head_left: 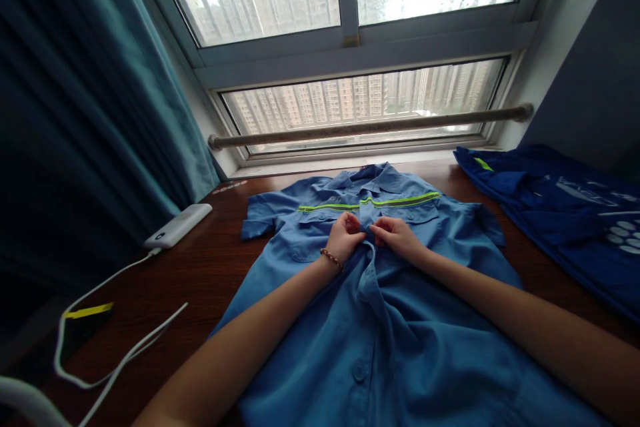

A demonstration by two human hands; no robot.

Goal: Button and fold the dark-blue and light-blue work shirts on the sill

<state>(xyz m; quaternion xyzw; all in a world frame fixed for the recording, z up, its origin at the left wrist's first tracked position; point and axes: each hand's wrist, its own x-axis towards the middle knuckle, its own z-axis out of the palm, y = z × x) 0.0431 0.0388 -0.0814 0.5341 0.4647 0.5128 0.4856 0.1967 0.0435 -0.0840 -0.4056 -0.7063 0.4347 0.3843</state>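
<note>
A light blue short-sleeved work shirt lies front up on the table, its collar toward the window. A yellow-green and grey reflective stripe crosses its chest above two flap pockets. Both hands pinch the front placket between the pockets, close together. My left hand, with a beaded bracelet at the wrist, grips one side of it. My right hand has its fingertips closed on the other side. Any button between the fingertips is hidden. Below the hands the placket edge is lifted and wavy, and a button shows lower down.
A folded dark blue garment with white print lies at the right. At the left are a white power bank, a white cable and a yellow strip. A curtain hangs beside the window, which has a rail across it.
</note>
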